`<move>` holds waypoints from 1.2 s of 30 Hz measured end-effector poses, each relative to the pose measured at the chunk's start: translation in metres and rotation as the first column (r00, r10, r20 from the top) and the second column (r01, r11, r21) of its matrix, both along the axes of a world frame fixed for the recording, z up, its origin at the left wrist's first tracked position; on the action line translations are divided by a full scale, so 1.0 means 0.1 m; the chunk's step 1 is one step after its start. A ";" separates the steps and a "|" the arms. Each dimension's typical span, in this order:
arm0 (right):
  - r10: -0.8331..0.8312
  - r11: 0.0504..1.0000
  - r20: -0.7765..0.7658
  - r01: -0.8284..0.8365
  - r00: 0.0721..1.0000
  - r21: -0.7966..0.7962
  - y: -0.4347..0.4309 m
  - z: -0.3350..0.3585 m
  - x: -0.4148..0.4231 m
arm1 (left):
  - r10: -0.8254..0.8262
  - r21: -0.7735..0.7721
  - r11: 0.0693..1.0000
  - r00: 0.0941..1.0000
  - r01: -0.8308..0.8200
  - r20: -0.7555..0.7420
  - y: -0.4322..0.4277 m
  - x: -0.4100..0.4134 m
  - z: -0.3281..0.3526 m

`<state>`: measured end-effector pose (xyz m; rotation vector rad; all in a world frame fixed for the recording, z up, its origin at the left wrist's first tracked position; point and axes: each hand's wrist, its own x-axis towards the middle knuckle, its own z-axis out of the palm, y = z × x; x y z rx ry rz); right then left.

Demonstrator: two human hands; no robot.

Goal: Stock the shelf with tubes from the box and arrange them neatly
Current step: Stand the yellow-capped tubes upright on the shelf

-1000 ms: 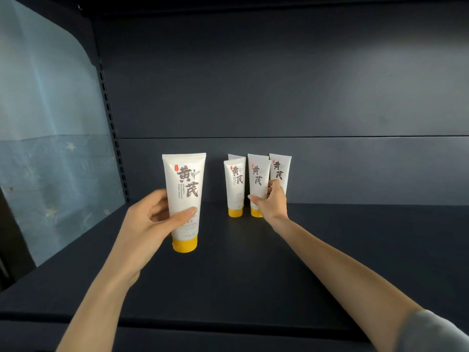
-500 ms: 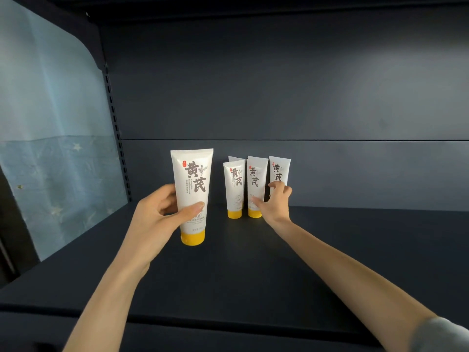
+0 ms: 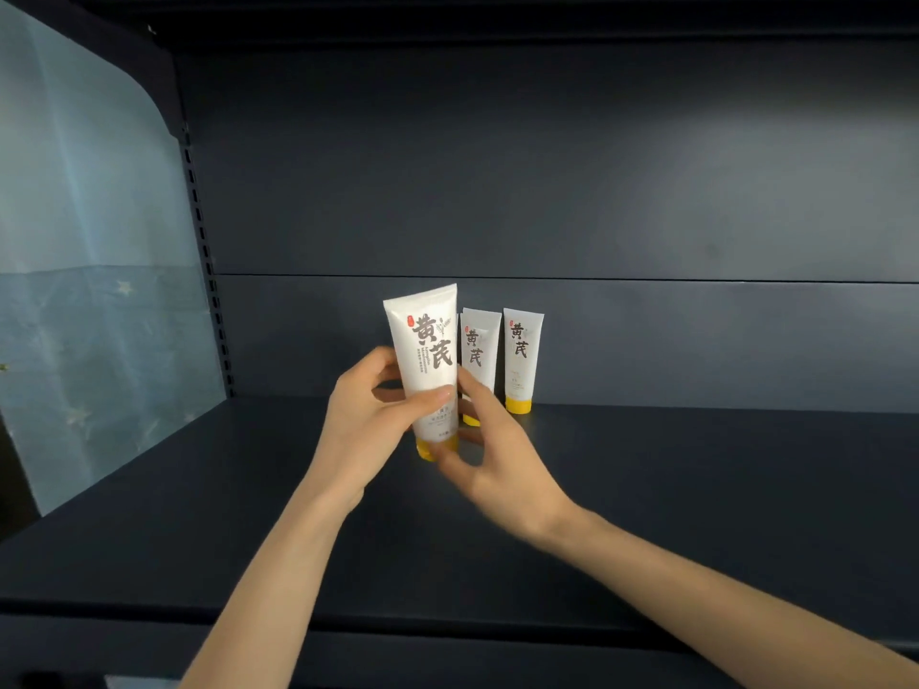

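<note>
Here the left hand (image 3: 370, 425) gripped the white plastic tube with the yellow cap (image 3: 430, 355), upright, just in front of the standing tubes (image 3: 519, 358) on the dark shelf (image 3: 696, 489); the right hand (image 3: 502, 464) was spread beside its cap.

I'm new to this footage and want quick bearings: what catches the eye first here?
A white tube with a yellow cap, held cap-down mid-frame by the left hand, stands out against the dark shelf. The right hand reaches in at its cap end; whether it grips is unclear. Behind, matching tubes stand at the shelf's back.
</note>
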<state>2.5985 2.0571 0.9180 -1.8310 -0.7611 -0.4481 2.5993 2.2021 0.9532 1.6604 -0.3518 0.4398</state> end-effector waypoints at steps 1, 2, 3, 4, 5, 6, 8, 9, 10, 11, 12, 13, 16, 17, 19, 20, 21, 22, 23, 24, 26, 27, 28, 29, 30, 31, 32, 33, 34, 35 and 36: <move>0.007 0.999 -0.010 -0.007 1.000 0.041 0.02 -0.01 -0.03 | 0.003 0.004 1.000 1.000 -0.003 -0.002 -0.03 0.00 -0.01; 0.003 0.997 -0.021 -0.001 1.000 0.081 0.04 -0.02 -0.04 | 0.007 0.004 1.000 1.000 -0.007 -0.001 -0.05 0.00 -0.01; -0.015 0.994 -0.026 0.018 1.000 0.110 0.04 -0.02 -0.04 | 0.012 0.000 1.000 1.000 -0.012 0.004 -0.07 0.00 -0.02; -0.045 0.991 -0.021 0.047 0.999 0.125 0.03 -0.03 -0.04 | 0.017 -0.006 1.000 1.000 -0.017 0.011 -0.08 0.00 -0.02; -0.079 0.989 -0.009 0.080 0.997 0.127 0.03 -0.04 -0.03 | 0.024 -0.011 1.000 1.000 -0.024 0.016 -0.10 -0.01 -0.03; -0.108 0.987 0.005 0.106 0.994 0.125 0.03 -0.05 -0.02 | 0.036 -0.015 0.999 0.999 -0.035 0.021 -0.11 -0.01 -0.03; -0.139 0.983 0.020 0.135 0.990 0.128 0.05 -0.05 -0.01 | 0.057 -0.024 0.998 0.998 -0.056 0.039 -0.14 -0.01 -0.04; -0.149 0.981 0.021 0.145 0.989 0.132 0.06 -0.05 0.00 | 0.063 -0.033 0.998 0.997 -0.061 0.051 -0.15 -0.01 -0.05; -0.157 0.979 0.018 0.153 0.987 0.137 0.07 -0.04 0.01 | 0.066 -0.049 0.997 0.996 -0.063 0.060 -0.17 -0.02 -0.05; -0.163 0.976 0.008 0.160 0.987 0.145 0.08 -0.03 0.02 | 0.066 -0.066 0.996 0.995 -0.062 0.068 -0.18 -0.02 -0.06; -0.170 0.974 -0.005 0.169 0.985 0.151 0.09 -0.02 0.04 | 0.068 -0.079 0.995 0.995 -0.062 0.079 -0.19 -0.03 -0.07; -0.184 0.971 -0.016 0.184 0.983 0.152 0.09 -0.01 0.06 | 0.074 -0.082 0.994 0.993 -0.066 0.095 -0.20 -0.04 -0.07; -0.232 0.962 -0.014 0.232 0.973 0.142 0.09 0.03 0.10 | 0.100 -0.075 0.993 0.984 -0.090 0.149 -0.23 -0.07 -0.06; -0.234 0.962 -0.004 0.232 0.972 0.144 0.09 0.05 0.11 | 0.106 -0.070 0.993 0.981 -0.095 0.161 -0.23 -0.07 -0.06; -0.216 0.965 0.001 0.214 0.976 0.154 0.07 0.09 0.13 | 0.109 -0.034 0.994 0.980 -0.105 0.165 -0.24 -0.07 -0.05; -0.210 0.966 -0.004 0.209 0.978 0.152 0.06 0.10 0.15 | 0.103 0.002 0.994 0.982 -0.105 0.160 -0.24 -0.07 -0.03; -0.211 0.967 -0.010 0.210 0.977 0.144 0.04 0.11 0.16 | 0.087 0.053 0.994 0.985 -0.096 0.151 -0.23 -0.08 -0.02; -0.215 0.967 -0.015 0.215 0.976 0.135 0.03 0.12 0.18 | 0.058 0.117 0.990 0.989 -0.074 0.136 -0.21 -0.08 -0.01; -0.222 0.967 -0.014 0.222 0.975 0.126 0.01 0.13 0.20 | 0.019 0.184 0.982 0.994 -0.039 0.111 -0.19 -0.08 -0.02; -0.231 0.966 -0.011 0.231 0.973 0.119 -0.02 0.14 0.24 | -0.014 0.245 0.970 0.997 -0.006 0.078 -0.16 -0.08 -0.03; -0.261 0.959 -0.019 0.262 0.965 0.108 -0.09 0.16 0.33 | 0.001 0.362 0.932 1.000 -0.010 0.026 -0.08 -0.10 -0.07; -0.283 0.953 -0.034 0.285 0.959 0.100 -0.13 0.18 0.39 | 0.060 0.465 0.883 0.998 -0.065 0.026 -0.02 -0.10 -0.10; -0.308 0.946 -0.053 0.311 0.950 0.088 -0.18 0.19 0.45 | 0.138 0.602 0.786 0.989 -0.143 0.054 0.05 -0.11 -0.14; -0.332 0.938 -0.072 0.337 0.941 0.077 -0.23 0.20 0.52 | 0.208 0.726 0.653 0.973 -0.216 0.102 0.13 -0.12 -0.19; -0.353 0.930 -0.092 0.359 0.931 0.071 -0.28 0.20 0.59 | 0.254 0.807 0.527 0.956 -0.267 0.150 0.20 -0.12 -0.23; -0.372 0.922 -0.113 0.381 0.921 0.069 -0.34 0.20 0.67 | 0.283 0.850 0.437 0.942 -0.294 0.180 0.28 -0.12 -0.29; -0.392 0.912 -0.136 0.403 0.910 0.069 -0.39 0.20 0.74 | 0.306 0.874 0.381 0.933 -0.301 0.188 0.35 -0.12 -0.33; -0.413 0.902 -0.157 0.427 0.897 0.066 -0.44 0.20 0.81 | 0.325 0.888 0.349 0.928 -0.299 0.184 0.41 -0.13 -0.37; -0.433 0.892 -0.172 0.448 0.885 0.060 -0.50 0.20 0.88 | 0.340 0.899 0.324 0.923 -0.294 0.180 0.47 -0.15 -0.40; -0.451 0.883 -0.184 0.467 0.874 0.053 -0.54 0.20 0.94 | 0.354 0.907 0.301 0.918 -0.294 0.180 0.53 -0.17 -0.43; -0.466 0.873 -0.197 0.484 0.862 0.052 -0.58 0.20 1.00 | 0.370 0.912 0.285 0.911 -0.295 0.180 0.59 -0.19 -0.45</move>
